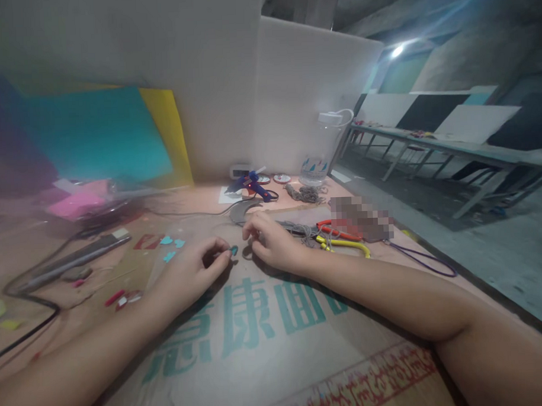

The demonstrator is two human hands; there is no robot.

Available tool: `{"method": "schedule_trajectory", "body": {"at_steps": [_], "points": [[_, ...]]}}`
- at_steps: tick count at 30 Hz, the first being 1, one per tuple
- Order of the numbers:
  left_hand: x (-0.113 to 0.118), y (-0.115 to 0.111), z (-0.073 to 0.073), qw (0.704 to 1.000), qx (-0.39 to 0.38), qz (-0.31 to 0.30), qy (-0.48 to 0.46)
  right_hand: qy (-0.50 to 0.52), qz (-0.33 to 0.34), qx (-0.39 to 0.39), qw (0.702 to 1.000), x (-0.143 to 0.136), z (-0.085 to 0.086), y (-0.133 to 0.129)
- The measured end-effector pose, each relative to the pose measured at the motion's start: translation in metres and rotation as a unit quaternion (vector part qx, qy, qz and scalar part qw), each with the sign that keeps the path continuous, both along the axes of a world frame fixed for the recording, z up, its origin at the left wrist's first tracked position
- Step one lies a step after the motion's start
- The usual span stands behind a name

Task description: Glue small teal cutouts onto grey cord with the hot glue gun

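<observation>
Pinching a small teal piece (233, 250) near the frame's centre, the left hand (194, 269) sat just apart from the right hand (275, 245), whose grip could not be told, and such fine handling seemed to call for steady fingertips.

A craft workshop: glue gun (252, 184), pliers (343, 243), coloured sheets (100, 135) and long worktables (447, 149).

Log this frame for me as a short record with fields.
Left hand: pinching a small teal piece
Right hand: fingers curled near a small ring; grip unclear
Left side: teal cutouts, teal sheet
Right side: yellow-handled tool, red-handled tool
Beyond hands: glue gun, gray yarn, clear bottle
</observation>
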State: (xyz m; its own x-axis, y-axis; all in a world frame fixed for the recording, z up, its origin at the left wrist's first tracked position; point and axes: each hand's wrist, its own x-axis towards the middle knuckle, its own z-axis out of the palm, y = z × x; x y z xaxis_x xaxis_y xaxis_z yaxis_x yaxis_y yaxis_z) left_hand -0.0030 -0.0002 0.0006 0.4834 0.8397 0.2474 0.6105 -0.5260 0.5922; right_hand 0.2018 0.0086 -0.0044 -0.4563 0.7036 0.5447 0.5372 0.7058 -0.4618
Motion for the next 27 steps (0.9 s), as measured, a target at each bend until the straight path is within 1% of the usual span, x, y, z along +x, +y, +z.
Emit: {"method": "schedule_trajectory", "body": {"at_steps": [4, 6, 8, 11, 15, 24, 27], "points": [[0.000, 0.000, -0.001, 1.000, 0.003, 0.003, 0.005, 0.014, -0.004, -0.004, 1.000, -0.001, 0.001, 0.000], [-0.001, 0.000, -0.002, 1.000, 0.001, 0.006, 0.003, 0.033, -0.027, -0.027, 0.999, -0.002, 0.002, -0.001], [-0.001, 0.000, -0.002, 1.000, -0.001, 0.002, 0.002, 0.043, -0.045, -0.067, 0.996, -0.003, 0.005, -0.002], [-0.001, 0.000, -0.002, 1.000, -0.010, -0.004, -0.002, 0.022, -0.029, -0.116, 0.993, -0.005, 0.009, -0.004], [-0.001, 0.000, -0.003, 1.000, -0.009, -0.006, -0.001, -0.003, -0.004, -0.117, 0.993, -0.008, 0.012, -0.008], [0.000, 0.000, -0.003, 1.000, 0.016, -0.003, 0.002, 0.020, -0.028, -0.162, 0.986, -0.012, 0.010, -0.010], [-0.001, 0.001, -0.005, 1.000, 0.025, 0.008, -0.005, 0.047, -0.047, -0.197, 0.978, -0.013, 0.009, -0.010]]}}
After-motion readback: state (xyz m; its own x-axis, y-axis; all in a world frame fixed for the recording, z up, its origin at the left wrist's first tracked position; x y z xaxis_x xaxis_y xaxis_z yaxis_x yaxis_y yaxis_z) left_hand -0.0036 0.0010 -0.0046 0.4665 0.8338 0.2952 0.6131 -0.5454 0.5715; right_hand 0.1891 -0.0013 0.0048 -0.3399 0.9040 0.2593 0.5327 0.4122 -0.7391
